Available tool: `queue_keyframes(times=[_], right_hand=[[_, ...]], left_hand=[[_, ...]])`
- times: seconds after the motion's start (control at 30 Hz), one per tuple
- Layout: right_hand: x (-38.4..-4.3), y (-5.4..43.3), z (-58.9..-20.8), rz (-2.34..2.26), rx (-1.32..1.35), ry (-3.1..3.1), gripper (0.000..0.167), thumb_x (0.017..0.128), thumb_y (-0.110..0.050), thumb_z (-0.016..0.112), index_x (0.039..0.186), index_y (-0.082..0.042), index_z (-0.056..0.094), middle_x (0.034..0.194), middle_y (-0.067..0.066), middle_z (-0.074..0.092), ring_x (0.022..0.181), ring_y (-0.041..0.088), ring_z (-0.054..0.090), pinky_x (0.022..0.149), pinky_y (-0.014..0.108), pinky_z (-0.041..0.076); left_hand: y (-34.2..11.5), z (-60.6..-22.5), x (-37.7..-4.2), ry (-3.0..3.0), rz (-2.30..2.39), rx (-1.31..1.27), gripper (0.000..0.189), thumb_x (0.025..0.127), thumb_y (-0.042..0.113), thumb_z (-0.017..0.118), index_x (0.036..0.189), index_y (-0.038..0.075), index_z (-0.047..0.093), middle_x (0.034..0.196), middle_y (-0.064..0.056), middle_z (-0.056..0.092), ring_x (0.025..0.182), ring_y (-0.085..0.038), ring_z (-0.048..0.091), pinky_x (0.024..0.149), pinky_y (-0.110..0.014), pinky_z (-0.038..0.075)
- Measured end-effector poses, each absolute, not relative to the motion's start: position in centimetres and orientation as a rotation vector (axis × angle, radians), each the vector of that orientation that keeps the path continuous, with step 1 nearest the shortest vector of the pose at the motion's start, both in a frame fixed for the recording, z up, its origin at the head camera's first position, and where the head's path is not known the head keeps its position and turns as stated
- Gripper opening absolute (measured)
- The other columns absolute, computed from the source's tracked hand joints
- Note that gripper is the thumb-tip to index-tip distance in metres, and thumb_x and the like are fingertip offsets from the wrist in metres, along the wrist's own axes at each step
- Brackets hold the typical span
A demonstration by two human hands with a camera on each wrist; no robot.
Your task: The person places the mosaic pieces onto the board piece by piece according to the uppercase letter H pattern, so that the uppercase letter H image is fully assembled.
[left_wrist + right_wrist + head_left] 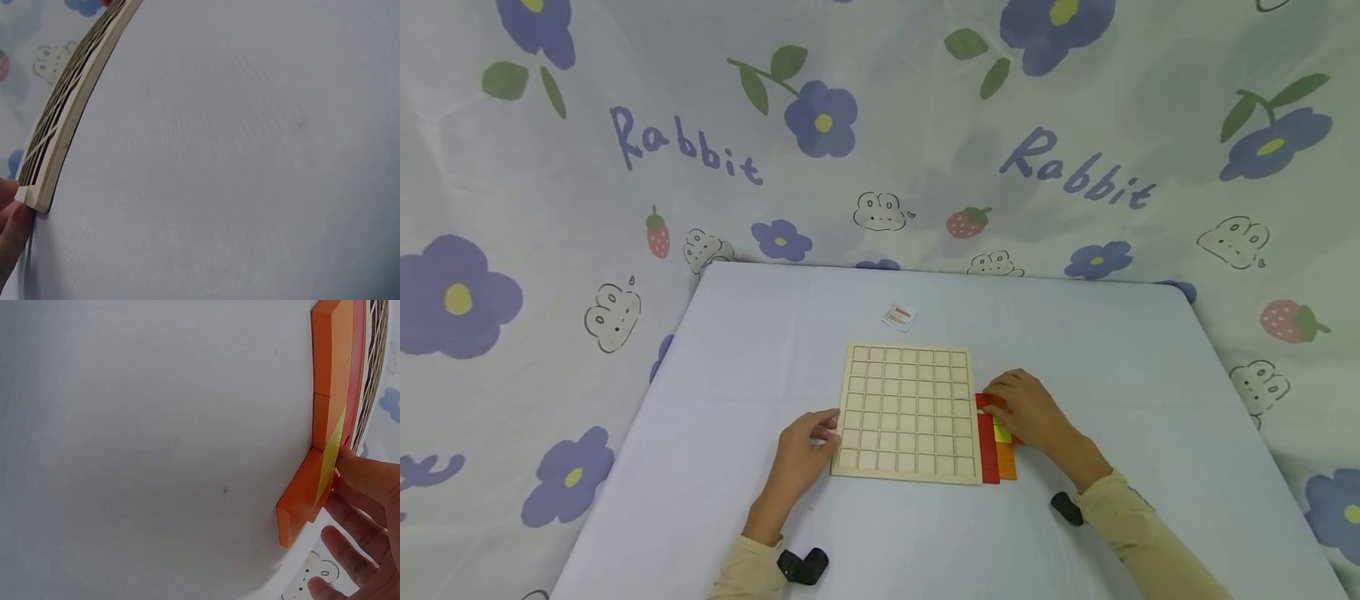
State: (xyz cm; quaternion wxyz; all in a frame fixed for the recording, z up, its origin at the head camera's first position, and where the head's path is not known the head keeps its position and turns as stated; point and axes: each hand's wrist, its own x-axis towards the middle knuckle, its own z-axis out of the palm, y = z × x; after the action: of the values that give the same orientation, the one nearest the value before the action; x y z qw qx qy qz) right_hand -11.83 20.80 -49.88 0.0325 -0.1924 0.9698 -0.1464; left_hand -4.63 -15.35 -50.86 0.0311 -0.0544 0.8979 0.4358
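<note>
A square wooden grid board (907, 414) lies flat on the table. My left hand (805, 450) is at its left edge, thumb and fingertips touching the rim; in the left wrist view, fingertips (12, 228) rest by the board's corner. At the board's right side, my right hand (1024, 410) pinches a small red piece (981, 402) between thumb and fingers. Beneath and beside that hand lie a long red strip (988, 450), a yellow piece (1002, 433) and orange pieces (1007, 462). In the right wrist view, orange blocks (329, 356) lie beside the thumb. The hand partly hides the pieces.
A small printed card (898, 317) lies behind the board on the white table (760, 350). Black devices (803, 567) sit at both wrists. A patterned cloth with flowers and rabbits hangs around the table.
</note>
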Motion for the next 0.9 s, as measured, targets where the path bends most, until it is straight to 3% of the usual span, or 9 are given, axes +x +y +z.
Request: queue_keyframes(times=[0.9], right_hand=[[-11.7,21.1,-51.0,-0.347,-0.707,3.027,0.039,0.092,-0.030,0.073,0.122,-0.005,0.068,0.116,0.009,0.063,0.110,0.024,0.056,0.098,0.043,0.055]], left_hand=[[-15.3,-50.8,-4.7,2.776,1.348,-0.134,0.034,0.090,0.003,0.068,0.124,0.005,0.069,0.106,-0.006,0.069,0.094,-0.016,0.066,0.075,-0.022,0.058]])
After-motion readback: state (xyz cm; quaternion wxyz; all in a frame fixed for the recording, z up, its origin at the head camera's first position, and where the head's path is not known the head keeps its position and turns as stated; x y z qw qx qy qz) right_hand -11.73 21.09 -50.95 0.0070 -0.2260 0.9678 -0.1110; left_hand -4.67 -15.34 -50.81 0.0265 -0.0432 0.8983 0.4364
